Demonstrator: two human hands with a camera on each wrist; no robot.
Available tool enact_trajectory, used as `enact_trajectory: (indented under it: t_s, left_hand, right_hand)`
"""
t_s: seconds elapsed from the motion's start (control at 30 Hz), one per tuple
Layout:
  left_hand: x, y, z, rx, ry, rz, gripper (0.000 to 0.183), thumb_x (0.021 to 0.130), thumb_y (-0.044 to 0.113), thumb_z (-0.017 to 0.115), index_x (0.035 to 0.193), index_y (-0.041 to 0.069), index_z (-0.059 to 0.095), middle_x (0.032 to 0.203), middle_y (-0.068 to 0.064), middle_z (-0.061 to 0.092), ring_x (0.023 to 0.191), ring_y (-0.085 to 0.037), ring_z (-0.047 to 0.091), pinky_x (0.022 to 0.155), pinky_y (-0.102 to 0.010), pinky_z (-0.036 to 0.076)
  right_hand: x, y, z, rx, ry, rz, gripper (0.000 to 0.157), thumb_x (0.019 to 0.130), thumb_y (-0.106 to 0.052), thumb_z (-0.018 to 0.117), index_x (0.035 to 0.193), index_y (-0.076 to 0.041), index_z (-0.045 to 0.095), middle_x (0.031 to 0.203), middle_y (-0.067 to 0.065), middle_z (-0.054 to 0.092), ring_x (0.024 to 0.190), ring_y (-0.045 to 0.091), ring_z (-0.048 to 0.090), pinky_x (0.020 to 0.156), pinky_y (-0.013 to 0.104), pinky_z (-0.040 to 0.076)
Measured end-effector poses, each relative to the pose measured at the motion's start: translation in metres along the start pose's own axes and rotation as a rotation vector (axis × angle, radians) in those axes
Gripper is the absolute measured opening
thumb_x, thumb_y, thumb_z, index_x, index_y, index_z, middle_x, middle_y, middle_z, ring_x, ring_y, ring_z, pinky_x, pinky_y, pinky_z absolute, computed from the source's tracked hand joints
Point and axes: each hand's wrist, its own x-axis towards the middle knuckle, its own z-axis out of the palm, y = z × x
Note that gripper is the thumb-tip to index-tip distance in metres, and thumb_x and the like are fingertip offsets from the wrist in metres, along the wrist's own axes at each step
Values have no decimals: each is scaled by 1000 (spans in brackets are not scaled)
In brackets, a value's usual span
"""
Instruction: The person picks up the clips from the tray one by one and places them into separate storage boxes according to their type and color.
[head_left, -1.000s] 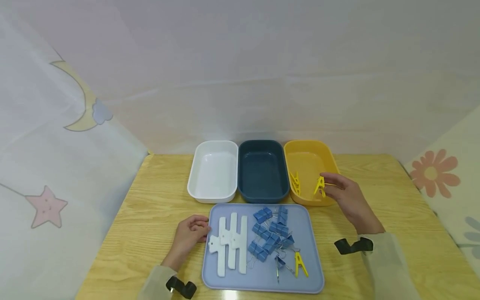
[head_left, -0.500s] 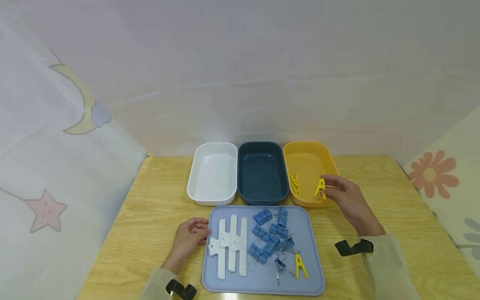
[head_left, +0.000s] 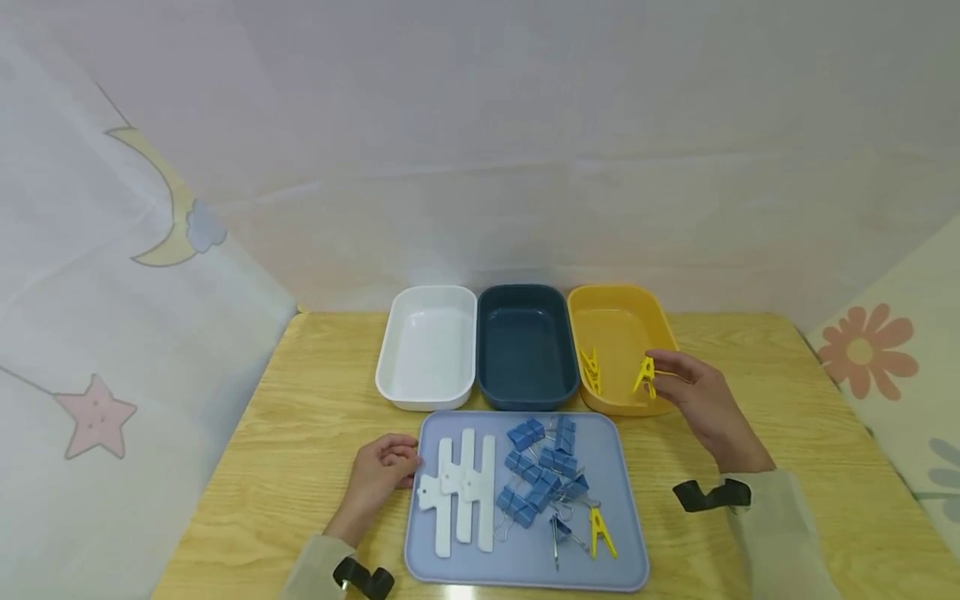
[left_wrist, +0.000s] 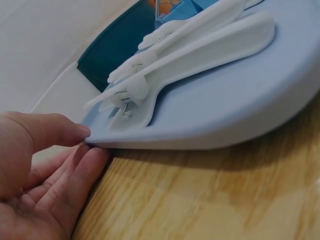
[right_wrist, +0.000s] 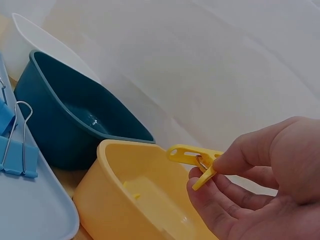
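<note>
My right hand (head_left: 705, 408) pinches a yellow clothespin (head_left: 646, 377) between thumb and fingers, above the near right part of the yellow bin (right_wrist: 95, 200). Inside that bin, yellow clothespins (head_left: 591, 371) lie by the left wall. At the left rim of the pale blue tray (head_left: 525, 567), my left hand (head_left: 378, 471) holds the edge, thumb on top and fingers against the side, as the left wrist view shows. On the tray lie white bar clips (head_left: 486, 492), several blue binder clips (head_left: 542, 492) and one yellow clothespin (head_left: 601, 533).
A white bin (head_left: 427, 350) and a dark teal bin (head_left: 527, 350) stand side by side left of the yellow one, behind the tray. All rest on a wooden table (head_left: 300, 400). A printed cloth (head_left: 480, 183) hangs behind and at both sides.
The clothespin in my right hand has tilted and shifted very slightly to the right. My left hand stays at the tray's edge, and the things on the tray have not moved.
</note>
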Motion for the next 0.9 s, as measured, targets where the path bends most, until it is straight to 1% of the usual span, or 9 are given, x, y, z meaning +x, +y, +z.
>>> enact_trajectory:
  t_s: [0.17, 0.33, 0.47, 0.67, 0.73, 0.77, 0.83, 0.9]
  left_hand:
    - [-1, 0, 1, 4, -6, -8, 29, 83, 5, 72, 110, 2, 65, 90, -8, 65, 70, -13, 60, 61, -28, 59]
    - [-2, 1, 1, 1, 3, -11, 29, 83, 6, 72, 110, 3, 65, 90, -8, 66, 70, -12, 60, 62, -28, 59]
    - [-2, -1, 2, 1, -6, -3, 30, 82, 8, 73, 111, 3, 65, 91, -9, 66, 70, -12, 60, 62, -29, 59]
    - [-3, -1, 2, 8, -3, 0, 29, 83, 7, 72, 110, 2, 65, 91, -9, 66, 70, -12, 60, 61, -28, 59]
    - [-1, 0, 2, 10, 3, -4, 28, 83, 7, 72, 110, 4, 65, 91, -9, 66, 71, -12, 61, 62, -28, 59]
    - [-1, 0, 1, 12, 4, -5, 28, 83, 7, 72, 109, 4, 65, 90, -8, 66, 70, -11, 61, 62, -28, 59]
    - [-1, 0, 1, 14, 6, -9, 28, 82, 7, 72, 109, 4, 65, 89, -8, 66, 70, -11, 60, 62, -28, 59]
    - [-1, 1, 0, 11, 6, -7, 27, 82, 6, 72, 108, 3, 65, 89, -8, 66, 70, -12, 61, 61, -28, 59]
  right_hand:
    - [-2, 1, -2, 28, 9, -9, 43, 96, -15, 59, 136, -4, 49, 115, -13, 57, 97, -2, 61, 82, 12, 54]
    - [-3, 0, -4, -5, 17, -7, 44, 97, -15, 58, 138, -3, 47, 115, -14, 55, 98, -4, 60, 81, 11, 54]
    - [2, 4, -8, -34, 26, -3, 44, 98, -16, 57, 139, -3, 46, 114, -16, 56, 97, -5, 60, 80, 11, 53]
    - [14, 12, -10, -3, 18, 25, 44, 97, -14, 57, 138, -3, 47, 111, -16, 58, 95, -4, 62, 80, 13, 55]
    - [18, 15, -11, -33, 10, 31, 46, 98, -16, 55, 140, -2, 44, 115, -12, 57, 97, -5, 61, 80, 14, 54]
    - [20, 15, -11, -36, 6, 38, 47, 98, -17, 55, 141, -1, 42, 119, -8, 56, 97, -6, 61, 81, 14, 55]
    - [24, 16, -10, -54, -3, 47, 50, 99, -18, 54, 144, 1, 39, 128, 5, 55, 97, -7, 60, 82, 14, 54]
    - [28, 16, -10, -71, -17, 53, 52, 100, -18, 52, 145, 1, 36, 136, 17, 50, 98, -8, 59, 84, 14, 54]
